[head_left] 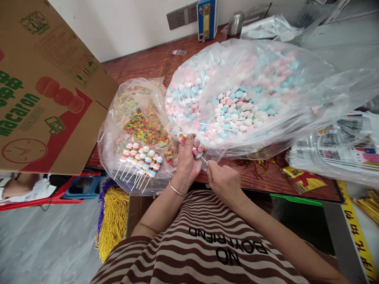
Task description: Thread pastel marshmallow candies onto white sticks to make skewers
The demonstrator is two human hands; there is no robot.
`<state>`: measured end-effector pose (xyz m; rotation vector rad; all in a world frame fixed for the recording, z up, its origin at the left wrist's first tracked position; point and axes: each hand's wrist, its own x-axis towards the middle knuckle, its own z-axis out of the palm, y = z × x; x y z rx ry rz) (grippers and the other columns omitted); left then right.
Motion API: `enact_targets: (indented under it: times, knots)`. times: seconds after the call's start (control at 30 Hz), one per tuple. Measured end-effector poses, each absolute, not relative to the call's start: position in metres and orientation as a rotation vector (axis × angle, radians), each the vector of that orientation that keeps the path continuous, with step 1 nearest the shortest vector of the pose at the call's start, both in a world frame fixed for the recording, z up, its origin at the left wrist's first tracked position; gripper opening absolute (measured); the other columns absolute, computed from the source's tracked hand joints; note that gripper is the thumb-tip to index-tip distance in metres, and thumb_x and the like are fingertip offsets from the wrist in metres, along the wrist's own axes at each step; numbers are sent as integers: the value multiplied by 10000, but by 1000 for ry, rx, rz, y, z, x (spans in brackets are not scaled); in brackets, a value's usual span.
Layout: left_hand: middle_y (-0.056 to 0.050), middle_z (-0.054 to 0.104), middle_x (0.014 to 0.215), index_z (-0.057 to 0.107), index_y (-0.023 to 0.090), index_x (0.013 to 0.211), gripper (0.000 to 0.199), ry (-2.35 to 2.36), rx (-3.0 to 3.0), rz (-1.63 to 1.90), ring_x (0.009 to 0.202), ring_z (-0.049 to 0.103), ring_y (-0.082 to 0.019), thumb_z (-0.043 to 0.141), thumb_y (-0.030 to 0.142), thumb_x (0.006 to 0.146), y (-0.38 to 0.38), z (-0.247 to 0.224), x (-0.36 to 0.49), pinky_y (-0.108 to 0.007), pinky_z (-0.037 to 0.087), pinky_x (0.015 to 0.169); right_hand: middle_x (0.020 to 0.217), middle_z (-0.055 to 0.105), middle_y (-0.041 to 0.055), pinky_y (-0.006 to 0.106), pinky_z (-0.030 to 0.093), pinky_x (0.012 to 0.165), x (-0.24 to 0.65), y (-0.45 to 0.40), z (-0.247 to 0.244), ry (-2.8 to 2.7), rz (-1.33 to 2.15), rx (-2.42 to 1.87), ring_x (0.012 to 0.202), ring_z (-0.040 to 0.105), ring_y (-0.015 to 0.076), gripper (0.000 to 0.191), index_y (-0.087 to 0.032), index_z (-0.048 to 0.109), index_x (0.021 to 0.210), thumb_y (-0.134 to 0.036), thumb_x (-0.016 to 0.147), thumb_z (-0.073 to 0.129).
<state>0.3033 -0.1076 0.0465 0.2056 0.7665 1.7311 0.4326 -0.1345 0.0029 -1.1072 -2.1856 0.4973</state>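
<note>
Near the table's front edge, my left hand (188,157) is closed around a few candies (196,153) in pink and blue, with another candy piece (182,137) by the thumb. My right hand (223,179) pinches the lower end of a white stick (204,159) that leads to these candies. To the left, several candy skewers (145,161) on white sticks lie on a clear bag of small colourful rings (145,130). Behind my hands is a large open clear bag of pink, white and blue round candies (237,110).
A large cardboard box (53,94) stands at the left. Plastic packaging (340,146) and a yellow packet (302,179) lie at the right. A blue box (206,19) and a metal cup (235,24) stand by the wall. Gold beads (114,221) hang below the table (133,59).
</note>
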Motion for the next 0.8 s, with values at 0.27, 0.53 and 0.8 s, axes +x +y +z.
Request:
enact_targets:
  times: [0.27, 0.53, 0.8]
  knots:
    - [20, 614, 749, 670, 170, 942, 260, 880, 223, 1568, 716, 634, -106, 789, 382, 849, -122, 35, 317, -279, 540, 842, 665, 563, -10, 258, 376, 583, 431, -122, 5, -1795, 1270, -950, 599, 503, 144, 297, -215, 557, 853, -370, 1047, 395]
    - [63, 553, 676, 680, 199, 1073, 204, 790, 108, 1719, 532, 532, -30, 695, 356, 944, -99, 54, 276, -169, 496, 625, 627, 496, -38, 246, 314, 562, 441, -132, 7, -2043, 1111, -909, 559, 451, 118, 292, -210, 514, 782, -295, 1040, 407]
    - [105, 341, 587, 583, 165, 910, 202, 813, 53, 1706, 423, 342, -3, 670, 338, 964, -100, 44, 303, -118, 304, 427, 520, 442, -18, 322, 231, 579, 430, -136, 2, -2210, 509, -988, 494, 310, 130, 343, -217, 457, 655, -199, 998, 435]
